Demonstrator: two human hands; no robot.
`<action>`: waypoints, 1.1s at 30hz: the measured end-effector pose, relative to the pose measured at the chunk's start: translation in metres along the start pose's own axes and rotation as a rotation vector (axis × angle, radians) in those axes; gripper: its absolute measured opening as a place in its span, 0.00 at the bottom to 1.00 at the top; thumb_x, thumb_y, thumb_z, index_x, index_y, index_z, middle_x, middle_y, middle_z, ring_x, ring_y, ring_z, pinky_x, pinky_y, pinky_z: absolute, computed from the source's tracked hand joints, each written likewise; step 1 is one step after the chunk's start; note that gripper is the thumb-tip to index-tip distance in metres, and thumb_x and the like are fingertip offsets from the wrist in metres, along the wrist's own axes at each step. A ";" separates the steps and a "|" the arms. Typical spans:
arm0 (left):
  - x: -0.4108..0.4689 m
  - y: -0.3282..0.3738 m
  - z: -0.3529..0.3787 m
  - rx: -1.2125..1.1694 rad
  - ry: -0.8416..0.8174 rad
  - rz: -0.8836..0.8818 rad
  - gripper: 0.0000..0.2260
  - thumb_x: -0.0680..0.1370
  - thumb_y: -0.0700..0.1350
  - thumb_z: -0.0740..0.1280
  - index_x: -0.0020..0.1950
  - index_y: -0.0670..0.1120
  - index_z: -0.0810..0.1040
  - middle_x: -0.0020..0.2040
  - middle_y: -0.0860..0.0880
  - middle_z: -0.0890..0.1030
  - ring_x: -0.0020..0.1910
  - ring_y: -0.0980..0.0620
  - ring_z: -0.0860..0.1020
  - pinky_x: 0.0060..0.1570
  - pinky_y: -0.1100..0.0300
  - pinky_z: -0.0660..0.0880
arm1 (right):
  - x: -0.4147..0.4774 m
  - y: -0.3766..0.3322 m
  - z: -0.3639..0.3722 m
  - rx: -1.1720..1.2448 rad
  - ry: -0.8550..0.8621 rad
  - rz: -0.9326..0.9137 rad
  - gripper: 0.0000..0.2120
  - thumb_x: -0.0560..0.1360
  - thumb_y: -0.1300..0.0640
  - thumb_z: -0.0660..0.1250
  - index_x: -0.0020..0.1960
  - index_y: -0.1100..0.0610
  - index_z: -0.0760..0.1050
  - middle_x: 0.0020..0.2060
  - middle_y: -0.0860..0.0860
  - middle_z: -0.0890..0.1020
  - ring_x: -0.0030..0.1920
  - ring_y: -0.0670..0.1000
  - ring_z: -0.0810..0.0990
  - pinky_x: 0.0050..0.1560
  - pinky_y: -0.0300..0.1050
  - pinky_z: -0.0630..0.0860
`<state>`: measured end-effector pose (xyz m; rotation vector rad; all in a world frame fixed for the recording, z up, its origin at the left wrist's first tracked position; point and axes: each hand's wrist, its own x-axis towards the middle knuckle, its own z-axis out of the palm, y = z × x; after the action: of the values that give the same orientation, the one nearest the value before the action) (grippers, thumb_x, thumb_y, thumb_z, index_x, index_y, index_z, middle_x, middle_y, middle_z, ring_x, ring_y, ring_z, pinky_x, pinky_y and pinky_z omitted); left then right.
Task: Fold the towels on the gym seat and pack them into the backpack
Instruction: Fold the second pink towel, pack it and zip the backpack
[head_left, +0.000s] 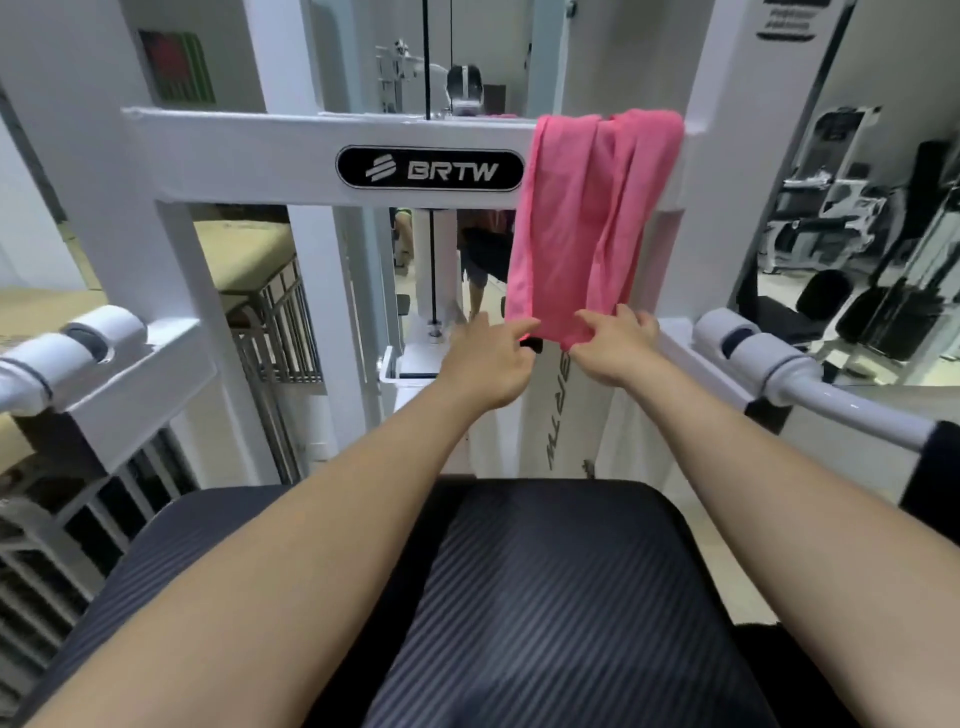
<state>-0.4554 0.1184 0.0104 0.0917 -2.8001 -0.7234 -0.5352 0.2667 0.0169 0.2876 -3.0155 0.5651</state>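
Observation:
A pink towel (587, 223) hangs over the white crossbar (270, 156) of a gym machine, draped down at the right of the BRTW badge. My left hand (488, 364) pinches the towel's lower left corner. My right hand (618, 345) pinches its lower right corner. Both arms reach forward over the black ribbed gym seat (550, 597), which fills the lower middle of the view. No backpack is in view.
White padded handles (769, 358) stick out on the right and another handle (78, 343) on the left. A metal railing (280, 332) stands at the left. Other gym machines (852, 244) fill the right background. A person's legs (478, 260) show behind the frame.

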 end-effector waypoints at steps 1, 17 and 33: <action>0.006 0.001 0.000 -0.003 -0.022 0.008 0.21 0.80 0.47 0.56 0.74 0.57 0.67 0.67 0.38 0.69 0.68 0.38 0.66 0.68 0.49 0.64 | 0.007 -0.004 0.004 0.031 0.037 -0.019 0.28 0.76 0.52 0.59 0.75 0.51 0.61 0.75 0.59 0.61 0.75 0.60 0.57 0.74 0.54 0.57; -0.068 0.004 -0.028 -0.170 -0.141 0.247 0.50 0.61 0.64 0.72 0.79 0.53 0.54 0.79 0.56 0.43 0.77 0.56 0.43 0.75 0.54 0.47 | -0.109 -0.014 -0.036 1.047 -0.402 -0.346 0.20 0.68 0.76 0.54 0.33 0.59 0.79 0.26 0.52 0.77 0.27 0.47 0.72 0.27 0.36 0.67; -0.301 0.111 -0.044 -0.718 0.321 0.180 0.12 0.75 0.36 0.65 0.44 0.54 0.78 0.35 0.65 0.82 0.38 0.69 0.79 0.42 0.73 0.73 | -0.305 0.040 -0.061 1.166 -0.617 -0.545 0.20 0.76 0.52 0.66 0.66 0.40 0.68 0.42 0.45 0.82 0.43 0.48 0.81 0.48 0.49 0.76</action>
<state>-0.1529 0.2321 0.0343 -0.1586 -2.0740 -1.4566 -0.2419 0.3774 0.0312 1.4521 -2.3759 2.3808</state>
